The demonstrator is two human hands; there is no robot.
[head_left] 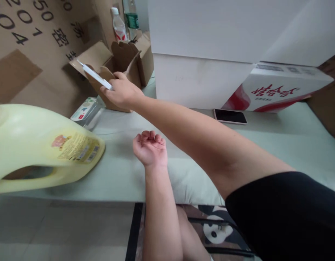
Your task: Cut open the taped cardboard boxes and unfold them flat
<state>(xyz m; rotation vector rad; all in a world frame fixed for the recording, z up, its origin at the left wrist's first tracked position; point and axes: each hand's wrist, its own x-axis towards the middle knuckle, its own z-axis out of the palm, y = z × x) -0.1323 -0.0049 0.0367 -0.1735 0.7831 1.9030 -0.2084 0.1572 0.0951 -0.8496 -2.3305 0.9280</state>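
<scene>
My right hand (123, 90) reaches across to the far left and grips a thin white stick-like object (95, 75) with a narrow pointed tip. It holds it over the near flap of an opened brown cardboard box (126, 59). My left hand (151, 145) rests palm up over the pale green surface (124, 174), its fingers curled loosely inward with nothing visible in them. Left of it lies a large pale yellow jug (47, 134) with a label and a handle.
A clear plastic pack (87, 110) sits behind the jug. Bottles (118, 25) stand behind the brown box. Large white boxes (200, 76) and a red-and-white carton (276, 87) line the back. A dark-screened phone (230, 116) lies before them. A big printed carton (28, 54) rises at left.
</scene>
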